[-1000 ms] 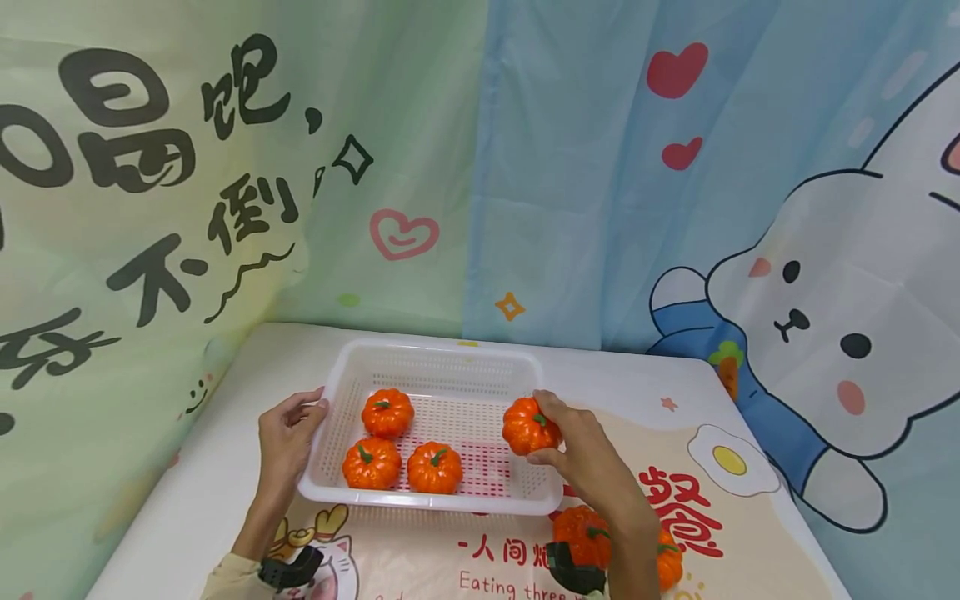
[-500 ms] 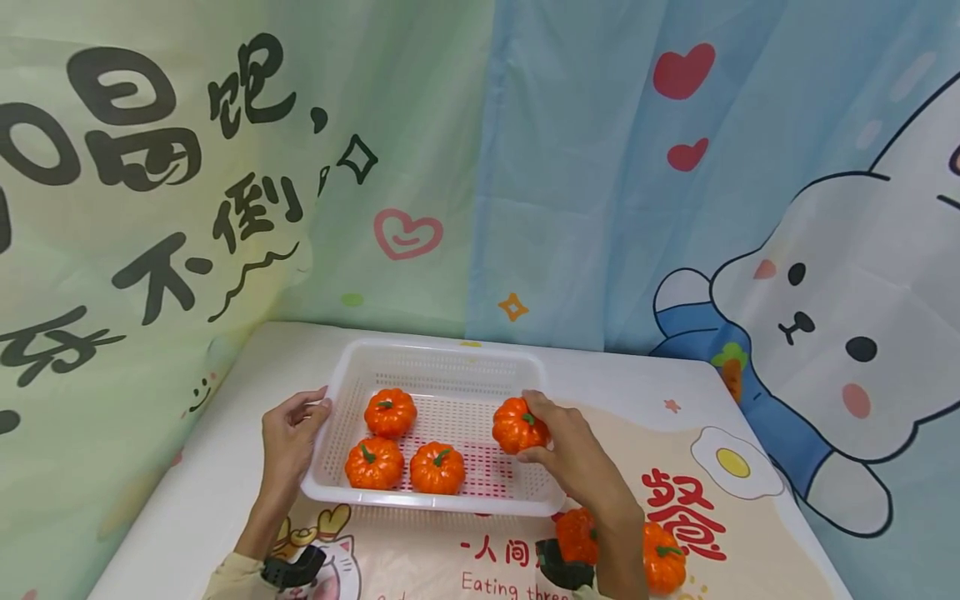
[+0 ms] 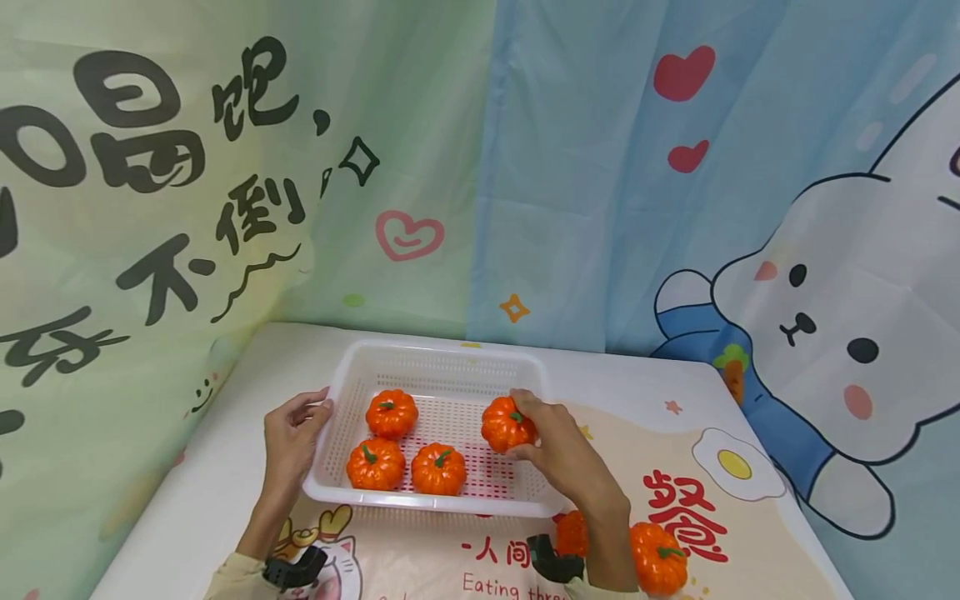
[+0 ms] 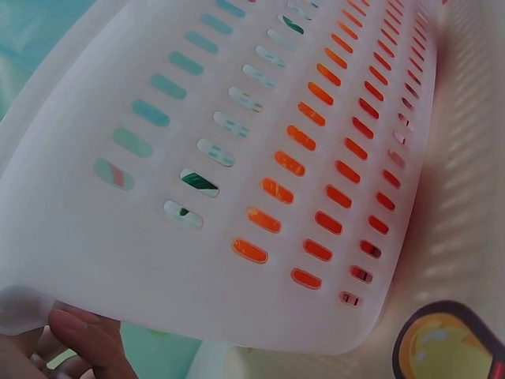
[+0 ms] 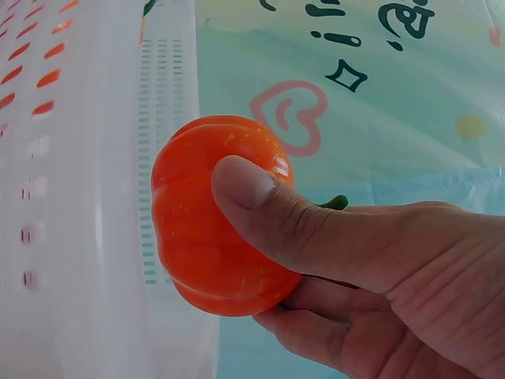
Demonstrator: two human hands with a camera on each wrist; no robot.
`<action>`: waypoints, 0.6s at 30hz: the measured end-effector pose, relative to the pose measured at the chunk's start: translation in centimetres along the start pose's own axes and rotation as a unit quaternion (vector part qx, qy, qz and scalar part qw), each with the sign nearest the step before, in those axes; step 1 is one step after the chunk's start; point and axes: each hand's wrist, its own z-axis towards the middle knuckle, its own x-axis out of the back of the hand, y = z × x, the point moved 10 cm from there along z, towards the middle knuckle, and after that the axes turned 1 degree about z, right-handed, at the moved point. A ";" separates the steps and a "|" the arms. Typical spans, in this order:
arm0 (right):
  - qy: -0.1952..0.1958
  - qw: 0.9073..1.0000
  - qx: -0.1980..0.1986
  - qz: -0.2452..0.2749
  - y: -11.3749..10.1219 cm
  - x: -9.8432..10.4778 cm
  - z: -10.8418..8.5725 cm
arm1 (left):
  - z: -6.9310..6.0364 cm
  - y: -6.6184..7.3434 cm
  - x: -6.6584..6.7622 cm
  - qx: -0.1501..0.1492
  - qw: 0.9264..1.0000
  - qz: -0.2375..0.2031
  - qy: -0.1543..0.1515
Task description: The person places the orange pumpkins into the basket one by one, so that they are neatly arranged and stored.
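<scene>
A white plastic basket point(image 3: 510, 506) with slotted walls stands on the table. My left hand point(image 3: 291, 433) holds its left rim, thumb and curled fingers at the edge; in the left wrist view, the thumb point(image 4: 83, 339) shows below the rim. My right hand point(image 3: 566, 454) grips a small orange pumpkin point(image 3: 501, 423) with a green stem above the right part of the basket. In the right wrist view, the thumb lies across this pumpkin point(image 5: 213, 260), fingers beneath. Inside the basket's left half sit three similar pumpkins: one at the back point(image 3: 392, 414), one front left point(image 3: 376, 467), one front middle point(image 3: 438, 471).
On the printed tablecloth point(image 3: 420, 550), right of the basket's front, lie two more pumpkins: one in plain sight point(image 3: 660, 560), the other point(image 3: 568, 535) partly behind my right forearm. Dark straps circle both wrists. A printed curtain point(image 3: 555, 167) hangs behind the table.
My right hand has moved left with its pumpkin, farther over the basket. Its forearm now uncovers more of the right-hand pumpkin on the table. The left hand stays at the rim.
</scene>
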 end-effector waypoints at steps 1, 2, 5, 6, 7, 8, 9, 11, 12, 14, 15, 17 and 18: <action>0.000 1.000 0.002 0.001 0.0 -0.1 0.1 | 0.0 0.0 0.0 0.000 1.000 0.000 -0.001; 0.000 1.000 0.003 0.001 -0.1 -0.2 0.2 | 0.0 0.0 0.0 0.002 1.000 0.000 -0.002; 0.001 1.000 0.008 0.004 -0.2 -0.4 0.5 | -0.1 0.0 -0.1 0.002 1.000 -0.001 -0.004; 0.001 1.000 0.010 0.005 -0.3 -0.5 0.6 | -0.1 0.0 -0.1 0.002 1.000 -0.002 -0.005; 0.001 1.000 0.015 0.001 -0.4 -0.6 0.6 | -0.1 -0.1 -0.1 0.002 1.000 -0.002 -0.007; -0.001 1.000 0.015 0.002 -0.4 -0.6 0.7 | -0.1 0.0 -0.1 0.002 1.000 -0.003 -0.008; -0.002 1.000 0.017 0.002 -0.5 -0.7 0.7 | -0.1 0.0 -0.1 0.002 1.000 -0.003 -0.009; -0.005 1.000 0.017 -0.001 -0.5 -0.7 0.8 | -0.1 0.0 -0.1 0.003 1.000 -0.004 -0.011; -0.005 1.000 0.019 -0.004 -0.6 -0.7 0.8 | -0.1 -0.1 -0.1 0.003 1.000 -0.004 -0.012; -0.008 1.000 0.017 -0.003 -0.6 -0.8 0.9 | -0.1 0.0 -0.1 0.005 1.000 -0.003 -0.011; -0.008 1.000 0.018 -0.004 -0.7 -0.7 0.9 | -0.1 -0.1 -0.1 0.005 1.000 -0.002 -0.011; -0.009 1.000 0.020 -0.005 -0.8 -0.7 0.9 | 0.0 -0.1 -0.1 0.005 1.000 -0.001 -0.011; -0.009 1.000 0.022 -0.005 -0.8 -0.8 1.0 | 0.0 -0.1 -0.1 0.006 1.000 -0.001 -0.011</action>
